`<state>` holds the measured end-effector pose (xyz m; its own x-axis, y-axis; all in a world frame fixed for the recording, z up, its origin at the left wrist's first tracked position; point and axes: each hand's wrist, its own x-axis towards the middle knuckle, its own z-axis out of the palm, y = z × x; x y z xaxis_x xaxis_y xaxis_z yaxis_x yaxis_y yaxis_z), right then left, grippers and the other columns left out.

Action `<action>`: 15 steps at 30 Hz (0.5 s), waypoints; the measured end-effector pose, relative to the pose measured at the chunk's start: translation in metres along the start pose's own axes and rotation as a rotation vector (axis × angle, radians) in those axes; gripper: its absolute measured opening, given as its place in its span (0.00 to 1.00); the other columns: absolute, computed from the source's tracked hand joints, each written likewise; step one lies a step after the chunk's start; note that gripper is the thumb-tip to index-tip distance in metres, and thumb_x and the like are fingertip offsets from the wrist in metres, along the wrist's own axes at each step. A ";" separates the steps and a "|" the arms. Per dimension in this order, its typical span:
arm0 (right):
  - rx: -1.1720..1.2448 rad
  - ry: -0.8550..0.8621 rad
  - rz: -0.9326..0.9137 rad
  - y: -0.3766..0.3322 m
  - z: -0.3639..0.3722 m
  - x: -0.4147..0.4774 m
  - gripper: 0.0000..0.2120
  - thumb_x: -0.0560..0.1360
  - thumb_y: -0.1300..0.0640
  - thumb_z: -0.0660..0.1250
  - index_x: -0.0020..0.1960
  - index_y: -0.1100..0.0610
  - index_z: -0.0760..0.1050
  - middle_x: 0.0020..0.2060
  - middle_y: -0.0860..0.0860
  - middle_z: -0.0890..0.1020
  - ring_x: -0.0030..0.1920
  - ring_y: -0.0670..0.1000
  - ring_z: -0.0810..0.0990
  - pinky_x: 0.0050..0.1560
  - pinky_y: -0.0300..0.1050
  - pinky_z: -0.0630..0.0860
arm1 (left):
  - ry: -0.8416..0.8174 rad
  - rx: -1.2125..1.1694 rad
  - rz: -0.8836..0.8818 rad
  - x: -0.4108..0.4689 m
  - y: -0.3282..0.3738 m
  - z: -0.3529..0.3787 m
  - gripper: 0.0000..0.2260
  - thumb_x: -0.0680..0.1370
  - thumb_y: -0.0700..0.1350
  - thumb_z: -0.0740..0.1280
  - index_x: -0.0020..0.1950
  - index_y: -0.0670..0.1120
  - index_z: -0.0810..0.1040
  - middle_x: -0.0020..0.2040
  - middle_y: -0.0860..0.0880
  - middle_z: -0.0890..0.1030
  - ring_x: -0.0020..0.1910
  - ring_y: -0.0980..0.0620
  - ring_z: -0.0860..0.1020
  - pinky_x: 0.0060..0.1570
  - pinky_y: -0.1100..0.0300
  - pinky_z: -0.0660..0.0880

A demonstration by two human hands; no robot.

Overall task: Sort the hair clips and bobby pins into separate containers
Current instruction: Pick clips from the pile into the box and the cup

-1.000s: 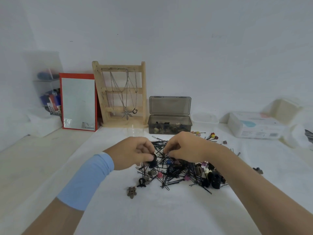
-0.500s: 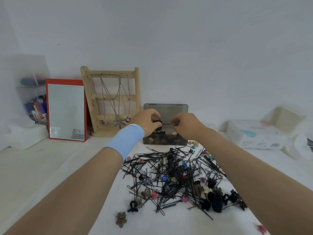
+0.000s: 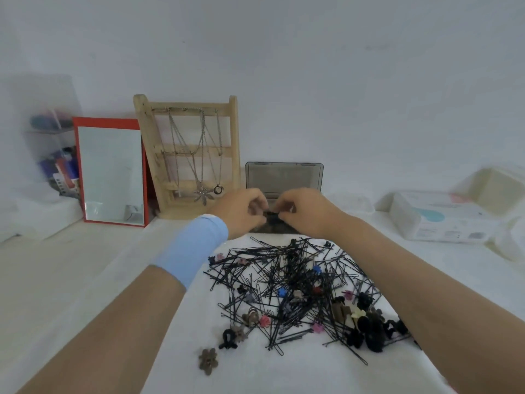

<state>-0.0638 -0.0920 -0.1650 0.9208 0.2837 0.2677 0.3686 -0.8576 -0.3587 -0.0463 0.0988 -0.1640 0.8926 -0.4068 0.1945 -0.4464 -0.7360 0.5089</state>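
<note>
Black clip (image 3: pixel 272 214) crosswise, both hands pinching

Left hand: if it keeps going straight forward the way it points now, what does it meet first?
Most likely the open lid of the dark box behind it. The left hand is over that box, sharing a small black clip with the right hand; depth is unclear.
</note>
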 end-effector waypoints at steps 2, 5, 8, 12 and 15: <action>0.020 -0.084 -0.054 -0.018 0.000 -0.013 0.07 0.76 0.58 0.68 0.51 0.49 0.83 0.45 0.42 0.82 0.45 0.42 0.78 0.51 0.38 0.74 | -0.162 0.048 -0.022 -0.029 -0.002 -0.006 0.05 0.75 0.50 0.72 0.48 0.56 0.78 0.46 0.58 0.79 0.44 0.58 0.78 0.44 0.62 0.75; 0.006 -0.229 -0.113 -0.044 0.003 -0.031 0.05 0.76 0.56 0.69 0.49 0.49 0.83 0.41 0.38 0.80 0.43 0.38 0.77 0.43 0.29 0.69 | -0.364 0.062 -0.060 -0.069 -0.001 -0.010 0.04 0.75 0.52 0.72 0.46 0.54 0.80 0.43 0.55 0.81 0.41 0.59 0.79 0.44 0.62 0.76; 0.055 -0.352 -0.140 -0.068 0.006 -0.049 0.05 0.75 0.54 0.70 0.46 0.47 0.83 0.39 0.38 0.80 0.41 0.36 0.77 0.42 0.30 0.70 | -0.438 0.064 -0.119 -0.100 0.002 -0.017 0.07 0.73 0.56 0.72 0.44 0.53 0.82 0.41 0.52 0.84 0.38 0.56 0.81 0.46 0.58 0.79; 0.041 -0.511 -0.148 -0.093 0.012 -0.074 0.06 0.72 0.52 0.73 0.48 0.45 0.84 0.44 0.41 0.84 0.47 0.43 0.81 0.46 0.38 0.75 | -0.483 0.135 -0.158 -0.131 0.014 -0.024 0.11 0.68 0.60 0.76 0.43 0.54 0.83 0.41 0.56 0.83 0.42 0.57 0.80 0.44 0.63 0.77; -0.013 -0.558 -0.174 -0.101 0.020 -0.085 0.14 0.65 0.44 0.78 0.49 0.43 0.84 0.45 0.45 0.83 0.47 0.47 0.81 0.49 0.46 0.79 | -0.470 0.282 -0.177 -0.146 0.019 -0.016 0.13 0.64 0.59 0.78 0.41 0.55 0.82 0.41 0.60 0.82 0.41 0.60 0.79 0.40 0.66 0.75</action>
<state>-0.1766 -0.0207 -0.1693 0.7762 0.6010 -0.1908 0.5221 -0.7822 -0.3401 -0.1844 0.1531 -0.1691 0.8597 -0.4139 -0.2993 -0.3504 -0.9042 0.2441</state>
